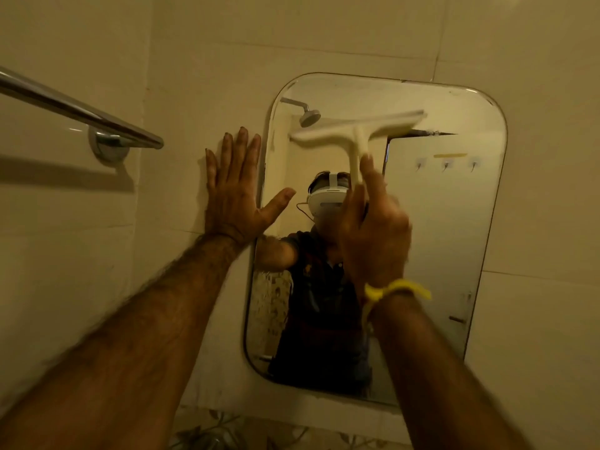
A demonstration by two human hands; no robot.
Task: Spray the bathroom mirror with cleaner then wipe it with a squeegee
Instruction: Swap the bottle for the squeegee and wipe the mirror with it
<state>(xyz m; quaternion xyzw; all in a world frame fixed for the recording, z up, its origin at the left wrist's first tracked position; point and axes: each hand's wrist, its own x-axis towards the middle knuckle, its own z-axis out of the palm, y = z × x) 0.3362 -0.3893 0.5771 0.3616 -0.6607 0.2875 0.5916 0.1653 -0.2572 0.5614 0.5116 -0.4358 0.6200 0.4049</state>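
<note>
Right hand [373, 235] clamps blurred white squeegee [357, 128] w/ blade seemingly on mirror [454, 222]; left hand [233, 193] splayed flat.

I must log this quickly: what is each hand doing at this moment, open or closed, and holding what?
Left hand: open, empty, palm flat on the wall tile beside the mirror.
Right hand: closed on the squeegee handle, blade at the upper mirror.
</note>
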